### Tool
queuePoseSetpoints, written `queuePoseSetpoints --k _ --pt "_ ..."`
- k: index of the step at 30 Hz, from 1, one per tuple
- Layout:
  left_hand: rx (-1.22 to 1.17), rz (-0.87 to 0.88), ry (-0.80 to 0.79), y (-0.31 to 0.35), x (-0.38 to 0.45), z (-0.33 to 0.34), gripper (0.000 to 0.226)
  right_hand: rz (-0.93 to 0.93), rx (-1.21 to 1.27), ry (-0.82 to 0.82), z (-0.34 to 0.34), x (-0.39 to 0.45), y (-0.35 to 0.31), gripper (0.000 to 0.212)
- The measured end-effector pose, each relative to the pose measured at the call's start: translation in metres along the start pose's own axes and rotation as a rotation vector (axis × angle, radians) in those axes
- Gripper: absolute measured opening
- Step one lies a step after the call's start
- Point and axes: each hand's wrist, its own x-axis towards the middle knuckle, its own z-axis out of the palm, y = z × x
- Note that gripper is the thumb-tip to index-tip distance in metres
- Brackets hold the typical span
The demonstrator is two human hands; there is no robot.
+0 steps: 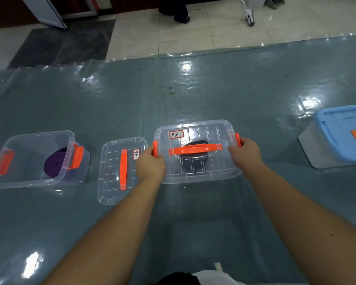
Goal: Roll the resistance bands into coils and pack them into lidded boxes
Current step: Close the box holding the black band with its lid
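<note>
A wide table covered with glossy grey-green plastic sheet (193,89) stands on a floor of pale tiles. In the middle of it is a clear plastic box with its lid on and an orange carry handle (195,149), which I take as the landmark. A dark coiled band (194,161) lies inside it, seen through the lid.

The left hand (150,165) has its fingers curled around the orange latch (155,149) at the left end of this box, and the right hand (246,153) grips the orange latch (238,140) at the right end in the same way.

Just left of this box a loose clear lid with an orange handle (121,169) lies flat. Further left stands an open clear box with two orange latches (35,159), and a purple coiled band (55,162) rests on its bottom. Well to the right of the landmark box stands a pale box with a blue lid (341,136).

I count three boxes, two coiled bands and one loose lid.
</note>
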Motion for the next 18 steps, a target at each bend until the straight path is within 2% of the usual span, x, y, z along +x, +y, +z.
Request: queuePoseSetpoints --k 5,10,13,15,18 --pt "0.009 0.015 -0.009 -0.001 0.0 -0.002 0.031 -0.074 -0.116 0.064 0.005 -0.007 -0.003 0.015" --pt "0.04 0.029 -0.043 -0.001 0.001 -0.007 0.03 -0.084 -0.186 0.057 0.002 -0.012 -0.009 0.014" --pt "0.194 0.106 -0.125 0.001 -0.002 -0.016 0.028 -0.063 -0.245 0.021 0.001 -0.021 -0.013 0.017" --pt "0.272 0.156 -0.232 0.001 -0.006 -0.025 0.041 -0.048 -0.232 0.027 0.003 -0.034 -0.013 0.019" --pt "0.248 0.189 -0.336 -0.011 -0.016 -0.033 0.071 -0.161 -0.324 0.093 0.009 -0.061 -0.001 0.028"
